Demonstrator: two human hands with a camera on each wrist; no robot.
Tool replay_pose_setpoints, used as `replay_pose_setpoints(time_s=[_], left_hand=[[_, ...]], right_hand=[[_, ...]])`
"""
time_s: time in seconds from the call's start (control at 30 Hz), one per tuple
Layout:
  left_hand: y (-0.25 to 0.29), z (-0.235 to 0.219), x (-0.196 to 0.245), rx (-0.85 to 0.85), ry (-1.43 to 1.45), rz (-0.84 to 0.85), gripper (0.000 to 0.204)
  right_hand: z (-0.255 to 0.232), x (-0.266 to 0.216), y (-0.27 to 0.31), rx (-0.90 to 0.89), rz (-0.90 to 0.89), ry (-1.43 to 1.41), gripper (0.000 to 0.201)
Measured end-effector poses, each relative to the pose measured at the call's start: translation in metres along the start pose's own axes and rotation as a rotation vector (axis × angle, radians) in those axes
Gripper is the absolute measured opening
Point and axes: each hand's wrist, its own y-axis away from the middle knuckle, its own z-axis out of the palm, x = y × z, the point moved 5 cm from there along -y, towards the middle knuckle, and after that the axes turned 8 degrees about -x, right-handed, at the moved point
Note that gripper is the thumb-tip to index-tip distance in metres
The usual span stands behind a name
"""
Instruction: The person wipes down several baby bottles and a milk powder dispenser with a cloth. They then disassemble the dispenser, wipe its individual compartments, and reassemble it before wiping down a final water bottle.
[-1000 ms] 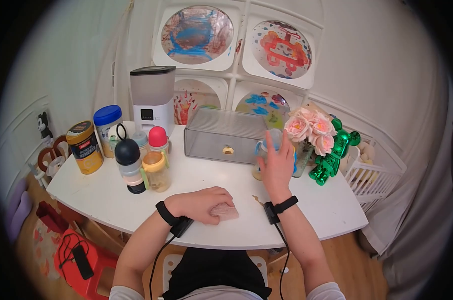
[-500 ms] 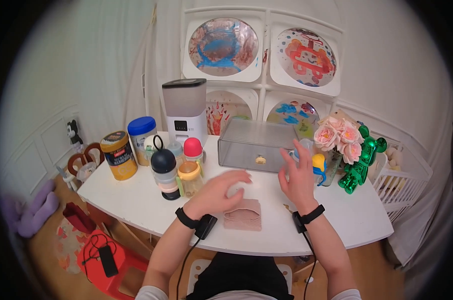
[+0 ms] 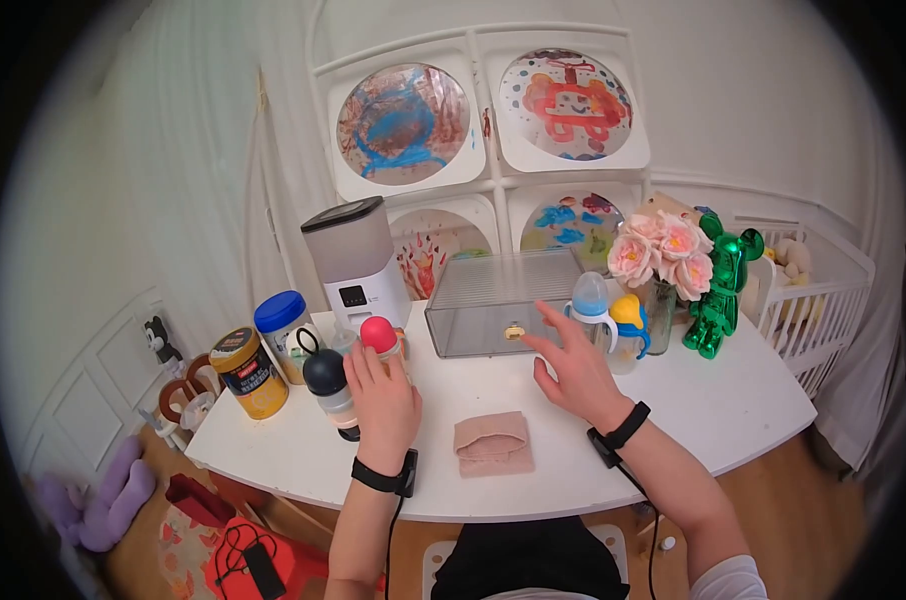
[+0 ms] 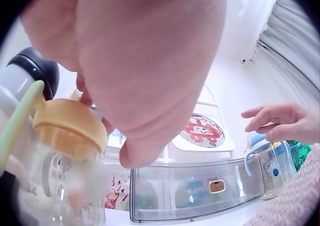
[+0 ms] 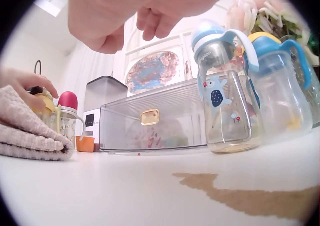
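Note:
My left hand is over the baby bottles at the left, fingers extended, hiding most of a bottle with a yellow-orange lid. In the right wrist view its fingers lie right at that lid. Beside it are a black-topped stacked container and a red-capped bottle. My right hand hovers with loosely spread fingers, holding nothing, in front of a clear grey box. Right of it stand a blue-capped bottle and a yellow-and-blue cup. A folded pink cloth lies between my hands.
A yellow tin, a blue-lidded jar and a white dispenser stand at the back left. Flowers in a vase and a shiny green bear figure stand at the right. A brown patch marks the white tabletop.
My left hand has let go of the pink cloth and moved left to the bottles. The right hand has drawn back from the blue-capped bottle. The head view has shifted.

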Motion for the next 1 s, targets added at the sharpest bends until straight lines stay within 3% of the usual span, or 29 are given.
replay_pose_setpoints(time_s=[0.13,0.2,0.33,0.43,0.5,0.63,0.7,0.83,0.9,1.0], left_hand=[[0.005,0.013,0.008,-0.006,0.004,0.093,0.045],[0.005,0.022,0.006,-0.102,0.097,0.099,0.042],[0.003,0.020,0.004,-0.094,0.081,0.075,0.040],[0.001,0.007,0.006,-0.002,0.113,0.071,0.047],[-0.001,-0.008,0.005,0.166,0.237,-0.015,0.067],[-0.003,-0.006,-0.006,0.199,0.337,-0.061,0.077],[-0.004,0.007,-0.006,0.013,0.410,-0.032,0.087],[-0.007,-0.001,0.003,-0.023,0.467,-0.027,0.090],[-0.006,0.009,0.004,-0.131,0.639,-0.039,0.091],[-0.015,0.033,0.002,-0.068,0.852,0.064,0.090]], right_hand=[[0.004,0.002,0.004,-0.023,0.022,-0.041,0.035],[0.005,0.003,0.005,-0.028,0.032,-0.050,0.034],[0.008,0.006,0.005,-0.041,0.048,-0.061,0.034],[0.009,0.007,0.006,-0.044,0.049,-0.061,0.033],[0.010,0.007,0.007,-0.051,0.051,-0.067,0.033],[0.012,0.007,0.008,-0.068,0.047,-0.085,0.033],[0.012,0.007,0.008,-0.079,0.050,-0.094,0.033],[0.013,0.009,0.009,-0.085,0.072,-0.101,0.033],[0.015,0.010,0.011,-0.094,0.073,-0.106,0.033],[0.017,0.010,0.012,-0.114,0.068,-0.119,0.034]])
